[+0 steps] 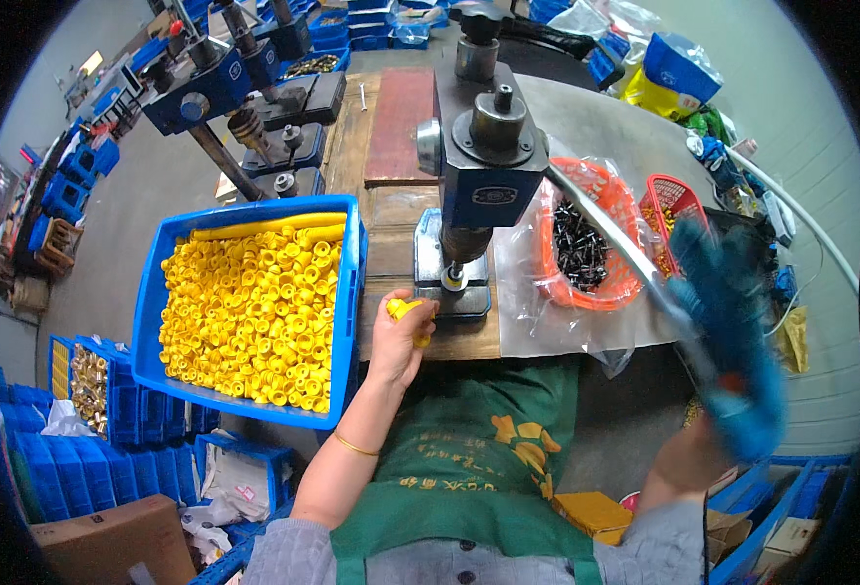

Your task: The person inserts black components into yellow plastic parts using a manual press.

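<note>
My left hand [398, 341] is closed around yellow plastic caps [402, 308], close to the base of a blue bench press [493, 185]. Under the press spindle sits a small part with a yellow edge [454, 281], near my left fingertips. My right hand [732, 331], in a blue glove, is smeared by motion beside the long metal lever [610, 229] of the press. Whether its fingers wrap the lever cannot be made out. A blue bin [354, 292] full of yellow caps [254, 312] stands left of my left hand.
An orange basket [547, 249] of small black parts and a red basket [678, 190] of small yellowish parts stand right of the press. More presses [196, 93] are at the far left. Blue crates [98, 478] and a cardboard box [113, 541] lie at lower left.
</note>
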Demonstrator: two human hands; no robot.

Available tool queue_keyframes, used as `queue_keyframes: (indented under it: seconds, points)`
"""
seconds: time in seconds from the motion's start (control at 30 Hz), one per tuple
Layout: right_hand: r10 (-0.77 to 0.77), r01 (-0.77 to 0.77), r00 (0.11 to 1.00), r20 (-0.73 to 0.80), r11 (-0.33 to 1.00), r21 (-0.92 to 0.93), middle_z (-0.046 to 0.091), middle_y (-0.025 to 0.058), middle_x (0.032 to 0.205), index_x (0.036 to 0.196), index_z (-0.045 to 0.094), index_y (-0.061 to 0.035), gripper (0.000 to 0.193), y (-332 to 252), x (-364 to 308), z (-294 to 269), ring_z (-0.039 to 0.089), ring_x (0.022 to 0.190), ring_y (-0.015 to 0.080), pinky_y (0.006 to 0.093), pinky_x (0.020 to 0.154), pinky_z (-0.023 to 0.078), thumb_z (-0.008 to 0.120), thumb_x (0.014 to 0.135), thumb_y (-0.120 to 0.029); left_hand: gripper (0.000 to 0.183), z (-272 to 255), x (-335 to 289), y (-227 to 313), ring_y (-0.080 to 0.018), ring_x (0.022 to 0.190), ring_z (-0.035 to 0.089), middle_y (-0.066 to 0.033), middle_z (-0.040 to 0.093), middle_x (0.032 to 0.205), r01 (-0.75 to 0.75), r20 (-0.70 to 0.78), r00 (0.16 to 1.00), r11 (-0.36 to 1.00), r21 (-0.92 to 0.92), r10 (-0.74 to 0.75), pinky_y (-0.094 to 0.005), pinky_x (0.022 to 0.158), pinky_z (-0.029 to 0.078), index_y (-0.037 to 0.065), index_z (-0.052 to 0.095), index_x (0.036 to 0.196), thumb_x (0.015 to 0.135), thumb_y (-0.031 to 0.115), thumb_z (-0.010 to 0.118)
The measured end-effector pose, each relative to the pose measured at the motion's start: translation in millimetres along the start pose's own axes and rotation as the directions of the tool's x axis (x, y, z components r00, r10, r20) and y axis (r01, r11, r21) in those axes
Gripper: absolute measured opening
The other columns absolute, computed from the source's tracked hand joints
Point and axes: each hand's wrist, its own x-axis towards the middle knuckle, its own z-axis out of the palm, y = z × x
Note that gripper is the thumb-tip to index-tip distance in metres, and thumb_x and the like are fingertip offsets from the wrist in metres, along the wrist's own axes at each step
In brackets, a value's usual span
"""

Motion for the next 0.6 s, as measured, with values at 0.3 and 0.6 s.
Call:
queue_keyframes:
  seconds: [0.3,0.6]
  points:
    - [0.163,-0.163,0.975,0.151,0.987,-0.016,0.021,0.017,0.138,0.135,0.011,0.0007,0.078,58,-39,20,0.013,0.13,0.0255,0.0343,0.105,0.011,0.054,0.07,-0.004,0.039,-7,25,-12,-0.0181,0.078,0.055,-0.0097,0.053,0.086,0.015,0.048,0.999,0.983,-0.181,-0.007,-0.0241,0.058,0.042,0.009,0.037,0.102,0.073,0.0,0.061]
    - [-0.324,0.238,0.927,-0.191,0.898,-0.37,0.048,0.0156,0.119,0.12,0.043,0.0,0.037,144,75,56,0.047,0.109,0.024,0.0317,0.092,0.036,0.042,0.086,-0.013,0.038,-1,48,-25,-0.0201,0.078,0.055,-0.0097,0.053,0.086,0.099,0.019,0.995,0.962,-0.255,-0.097,-0.0242,0.059,0.042,0.01,0.037,0.102,0.074,-0.001,0.06]
